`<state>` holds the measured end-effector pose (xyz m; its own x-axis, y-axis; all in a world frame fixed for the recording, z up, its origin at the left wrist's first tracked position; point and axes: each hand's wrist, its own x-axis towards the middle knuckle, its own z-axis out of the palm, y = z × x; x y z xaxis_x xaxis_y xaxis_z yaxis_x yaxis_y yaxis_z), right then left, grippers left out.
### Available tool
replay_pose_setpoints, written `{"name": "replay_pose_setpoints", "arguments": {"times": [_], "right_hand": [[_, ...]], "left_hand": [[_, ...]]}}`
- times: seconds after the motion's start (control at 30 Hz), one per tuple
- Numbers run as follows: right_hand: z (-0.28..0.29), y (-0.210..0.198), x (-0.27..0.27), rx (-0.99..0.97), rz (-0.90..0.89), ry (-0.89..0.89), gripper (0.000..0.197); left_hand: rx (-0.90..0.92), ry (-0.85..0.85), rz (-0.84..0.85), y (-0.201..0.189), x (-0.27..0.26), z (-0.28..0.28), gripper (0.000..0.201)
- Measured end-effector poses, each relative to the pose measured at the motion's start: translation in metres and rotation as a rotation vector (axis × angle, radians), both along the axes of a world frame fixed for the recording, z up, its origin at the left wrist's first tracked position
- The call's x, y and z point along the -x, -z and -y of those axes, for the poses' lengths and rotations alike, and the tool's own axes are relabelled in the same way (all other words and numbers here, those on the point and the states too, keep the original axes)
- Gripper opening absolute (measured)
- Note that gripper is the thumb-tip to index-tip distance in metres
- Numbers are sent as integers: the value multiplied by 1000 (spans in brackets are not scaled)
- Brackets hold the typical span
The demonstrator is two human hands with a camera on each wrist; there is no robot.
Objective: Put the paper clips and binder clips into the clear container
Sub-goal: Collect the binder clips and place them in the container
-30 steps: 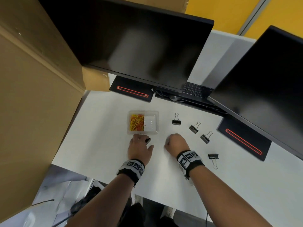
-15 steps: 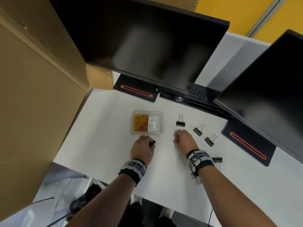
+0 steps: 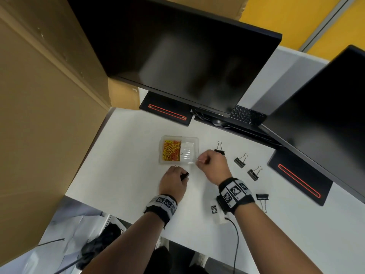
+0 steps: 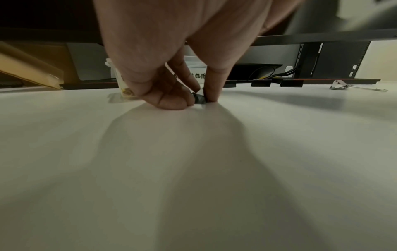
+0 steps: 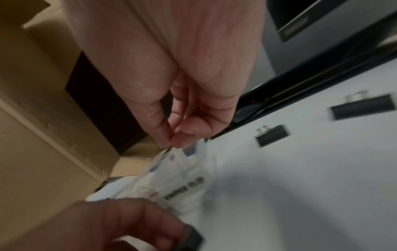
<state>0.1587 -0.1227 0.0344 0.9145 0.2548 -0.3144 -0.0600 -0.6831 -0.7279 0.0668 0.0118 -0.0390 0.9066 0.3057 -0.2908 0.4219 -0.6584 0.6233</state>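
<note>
A clear container (image 3: pixel 192 140) sits on the white desk (image 3: pixel 122 155); its left half holds yellow and red paper clips (image 3: pixel 171 150), its right half looks bare. My left hand (image 3: pixel 173 179) rests on the desk just in front of the container and pinches a black binder clip (image 3: pixel 184 176) (image 4: pixel 199 99) between thumb and fingers. My right hand (image 3: pixel 211 166) hovers at the container's right front corner, thumb and forefinger pinching a thin paper clip (image 3: pixel 199 160) (image 5: pixel 168 146). Several black binder clips (image 3: pixel 240 161) (image 3: pixel 253 173) (image 3: pixel 262 197) lie on the desk to its right.
Two dark monitors (image 3: pixel 177 52) (image 3: pixel 325 119) overhang the back of the desk on black bases (image 3: pixel 167 112) (image 3: pixel 300 178). A large cardboard box (image 3: pixel 39 115) walls off the left side. A laptop keyboard (image 3: pixel 246 115) lies behind. A cable (image 3: pixel 236 240) trails from my right wrist.
My right hand has lifted off the desk and moved forward and left to the container's right corner with the paper clip. My left hand stayed put on the binder clip.
</note>
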Motion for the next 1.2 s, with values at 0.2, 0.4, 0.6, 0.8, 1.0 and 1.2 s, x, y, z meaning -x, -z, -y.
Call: {"name": "replay_pose_setpoints", "arguments": {"times": [0.2,0.4,0.6,0.8,1.0,1.2], "right_hand": [[-46,-8,-12,-156,-37,-4,20],[19,17,-37,143,135,154,21],[48,45,-49,597,181,-215,49],[55,49,-29,483,184,-160,28],[44,25,-11,161,208,-53,27],[-7,7,-15,63,261,-199,31]], "left_hand": [[44,82,-7,-5,7,-1,21],[134,231,97,-27,21,5,14],[176,124,219,-70,-11,-3,15],[84,79,165,-72,-75,-21,16],[35,129,38,-62,-96,-27,32],[181,-139,250,-71,-74,-35,8]]}}
